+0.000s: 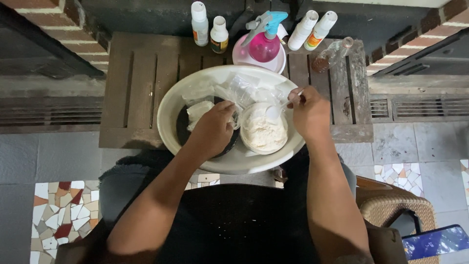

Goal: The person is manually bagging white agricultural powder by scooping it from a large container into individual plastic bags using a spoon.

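Head camera, looking straight down: a large cream basin (168,110) is seen resting on a low slatted wooden table (139,83), and both hands are inside it. The right hand (309,113) is closed around the handle of a white spoon (276,110), whose bowl is dipped toward a round white tub (264,130) filled with pale powder. The tub is placed at about 4 o'clock within the basin. The left hand (214,128), just at the tub's 9 o'clock, is curled over crumpled clear plastic bags (233,90); whether they are actually gripped cannot be told, since the fingers are hidden beneath the knuckles. A dark patch (181,128) is glimpsed under that hand, at the basin's 8 o'clock.

Beyond the basin, at 12 o'clock, a pink spray bottle (264,45) with a blue trigger is stood in a pink dish (240,55). Two small white-capped bottles (209,30) are lined up at 11 o'clock, two slanted white bottles (312,30) at 1 o'clock, and a clear glass bottle (332,55) with brown contents is laid beside them.

A wicker chair (398,208) is caught at 4 o'clock of the picture, and mosaic tiling (61,215) at 8 o'clock
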